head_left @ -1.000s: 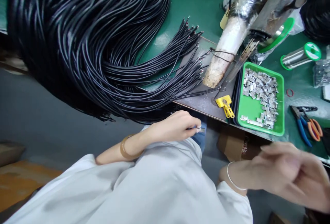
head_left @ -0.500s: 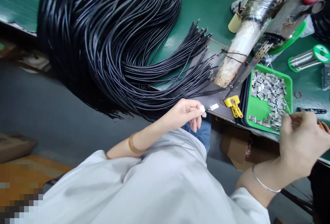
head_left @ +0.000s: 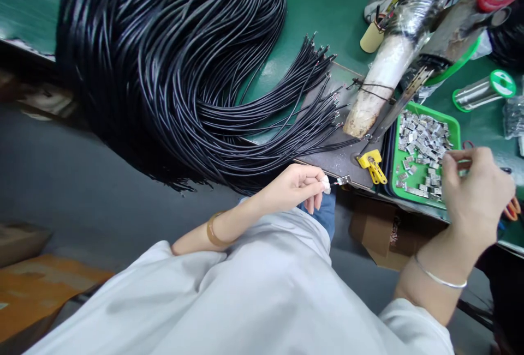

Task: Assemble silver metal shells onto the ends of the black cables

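My left hand (head_left: pixel 305 186), with white covers on its fingertips, pinches the end of a black cable just in front of the bench edge. A small metal USB connector (head_left: pixel 344 180) sticks out beyond the fingertips, on the cable's end. My right hand (head_left: pixel 477 191) is closed in a pinch over the right side of a green tray (head_left: pixel 456 126). What its fingers hold, if anything, is hidden. Many loose metal connectors (head_left: pixel 423 136) lie in the tray. A big bundle of black cables (head_left: pixel 172 71) covers the left of the bench, stripped ends pointing right.
A yellow clamp (head_left: pixel 373 167) sits at the bench edge between my hands. Above it slants a wrapped white tube (head_left: pixel 379 85) beside a metal pipe. A solder spool (head_left: pixel 483 92) stands beyond the tray. Orange handles (head_left: pixel 512 209) lie right of my right hand. Below is a cardboard box (head_left: pixel 374 229).
My left hand has lowered slightly, and the connector is turned to another face. My right hand has moved up and left over the tray. The thin strand near it no longer shows.
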Demonstrator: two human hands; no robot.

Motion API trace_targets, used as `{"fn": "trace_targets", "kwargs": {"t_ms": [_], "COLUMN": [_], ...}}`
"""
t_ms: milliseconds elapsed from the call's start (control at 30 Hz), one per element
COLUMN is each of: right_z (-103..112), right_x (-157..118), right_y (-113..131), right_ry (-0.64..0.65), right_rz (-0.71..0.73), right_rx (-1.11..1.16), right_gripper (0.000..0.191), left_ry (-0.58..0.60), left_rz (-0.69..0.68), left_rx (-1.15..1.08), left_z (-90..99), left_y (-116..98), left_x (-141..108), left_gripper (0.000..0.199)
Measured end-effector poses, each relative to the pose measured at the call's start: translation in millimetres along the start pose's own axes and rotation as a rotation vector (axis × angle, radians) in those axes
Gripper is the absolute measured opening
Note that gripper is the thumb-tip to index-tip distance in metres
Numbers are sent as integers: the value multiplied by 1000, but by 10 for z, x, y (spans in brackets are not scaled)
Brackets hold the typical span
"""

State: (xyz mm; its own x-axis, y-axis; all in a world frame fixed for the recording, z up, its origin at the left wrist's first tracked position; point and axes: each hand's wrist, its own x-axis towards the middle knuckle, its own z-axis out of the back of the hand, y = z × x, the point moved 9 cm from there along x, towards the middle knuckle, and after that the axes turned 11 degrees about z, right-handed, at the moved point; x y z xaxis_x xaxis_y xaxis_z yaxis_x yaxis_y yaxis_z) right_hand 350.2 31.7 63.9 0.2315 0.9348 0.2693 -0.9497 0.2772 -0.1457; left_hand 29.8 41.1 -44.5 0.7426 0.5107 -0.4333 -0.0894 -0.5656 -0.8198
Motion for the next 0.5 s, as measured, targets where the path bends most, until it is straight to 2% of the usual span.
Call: {"fn": "trace_targets", "kwargs": {"t_ms": [100,167,233,300,367,433,500], "right_z": [-180,-339,-421,-406,-348,-290,-212], "right_x": [328,522,614,588,475,318,166], "right_y": [-91,-60,34,127,202,281,359], "right_ry": [29,72,95,100,115,165,200], "right_rz": [-38,34,136,201,220,222,220], "right_rx": [-58,60,228,365,467,556,643], "right_gripper": [38,37,27,19,17,19,21], "left_ry": [11,10,-21,-81,-166,-264,-413], "left_rz": [5,-15,-67,-141,-217,-301,-439], "left_rx": [41,116,308,559,704,687,664], "left_z": [-29,-44,-51,-54,-26,43,137], "left_y": [33,22,-21,-82,-156,-260,-423], "left_x": [-25,-61,-113,-172,-227,-283,-365], "left_gripper": [23,23,23,22,19,18,17]}}
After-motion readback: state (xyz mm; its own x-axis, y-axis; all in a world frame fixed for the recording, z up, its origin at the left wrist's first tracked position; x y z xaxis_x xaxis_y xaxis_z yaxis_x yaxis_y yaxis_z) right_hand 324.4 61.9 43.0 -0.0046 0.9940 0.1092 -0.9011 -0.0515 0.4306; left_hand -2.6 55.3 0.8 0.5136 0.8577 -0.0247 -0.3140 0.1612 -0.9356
